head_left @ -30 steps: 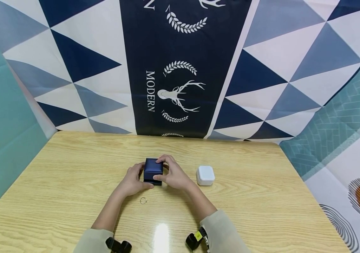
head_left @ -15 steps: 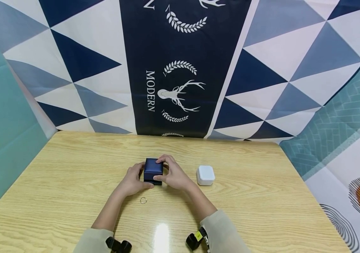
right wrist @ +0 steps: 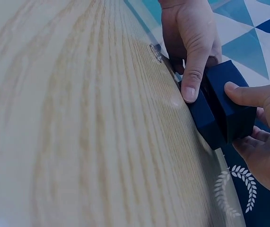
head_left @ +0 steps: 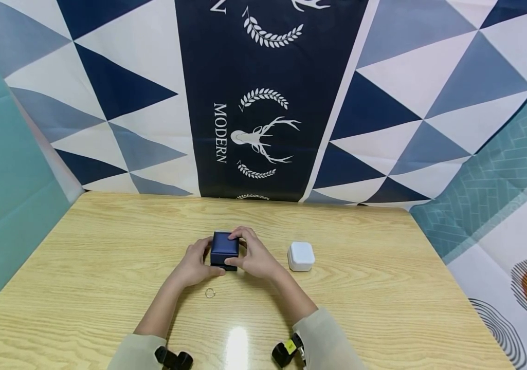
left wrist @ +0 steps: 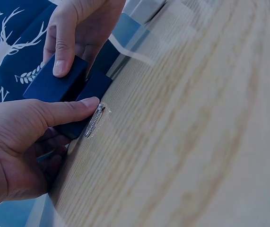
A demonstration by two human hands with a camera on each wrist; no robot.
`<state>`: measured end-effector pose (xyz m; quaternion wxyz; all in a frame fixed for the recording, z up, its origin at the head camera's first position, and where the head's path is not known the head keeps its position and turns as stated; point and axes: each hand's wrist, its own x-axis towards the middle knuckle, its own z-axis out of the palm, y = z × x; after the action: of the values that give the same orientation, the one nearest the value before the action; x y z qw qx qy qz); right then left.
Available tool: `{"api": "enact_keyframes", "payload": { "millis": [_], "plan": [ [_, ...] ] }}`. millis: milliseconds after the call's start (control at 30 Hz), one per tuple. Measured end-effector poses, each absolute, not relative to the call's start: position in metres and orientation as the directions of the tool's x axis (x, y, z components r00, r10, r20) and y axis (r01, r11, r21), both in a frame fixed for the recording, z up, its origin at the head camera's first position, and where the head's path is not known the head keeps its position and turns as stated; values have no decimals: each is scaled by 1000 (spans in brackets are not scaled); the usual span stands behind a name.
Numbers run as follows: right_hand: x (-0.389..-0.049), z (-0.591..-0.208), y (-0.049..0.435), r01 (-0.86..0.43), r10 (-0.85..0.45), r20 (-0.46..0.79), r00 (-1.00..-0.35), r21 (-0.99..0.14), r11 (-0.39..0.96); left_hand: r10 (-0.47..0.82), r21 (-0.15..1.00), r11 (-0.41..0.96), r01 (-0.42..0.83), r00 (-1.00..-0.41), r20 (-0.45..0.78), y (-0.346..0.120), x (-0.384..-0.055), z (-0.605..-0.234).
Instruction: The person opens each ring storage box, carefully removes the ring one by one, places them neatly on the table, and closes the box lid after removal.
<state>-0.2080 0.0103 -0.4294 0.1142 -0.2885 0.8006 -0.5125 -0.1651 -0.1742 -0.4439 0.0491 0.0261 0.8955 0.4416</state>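
Observation:
A navy-blue ring box (head_left: 224, 248) stands on the table between both hands. Its lid (right wrist: 241, 111) is parted from the base (right wrist: 205, 124) by a narrow dark gap, as the right wrist view shows. The left hand (head_left: 195, 263) grips the base, thumb along the front and the other fingers at the far side. The right hand (head_left: 256, 256) holds the lid, with its thumb on the front face and fingertips on the top and side. A ring (head_left: 210, 293) lies on the wood just in front of the box; small stones on its band (left wrist: 94, 122) show in the left wrist view.
To the right of the hands sits a small white box (head_left: 301, 256) with rounded corners. The wooden table (head_left: 365, 288) reaches back to a patterned cloth (head_left: 263, 169) hanging behind it. Each wrist wears a black camera.

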Motion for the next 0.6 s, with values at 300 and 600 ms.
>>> {"api": "enact_keyframes", "payload": {
  "millis": [300,600],
  "plan": [
    [-207,-430,11,-347,-577,111,-809,-883,316,91,795,607,8,-994,-60,-174,-165,-445],
    [-207,-430,11,-355,-577,117,-809,-879,319,92,791,611,16,-994,-52,-175,-164,-446]
  ]
}}
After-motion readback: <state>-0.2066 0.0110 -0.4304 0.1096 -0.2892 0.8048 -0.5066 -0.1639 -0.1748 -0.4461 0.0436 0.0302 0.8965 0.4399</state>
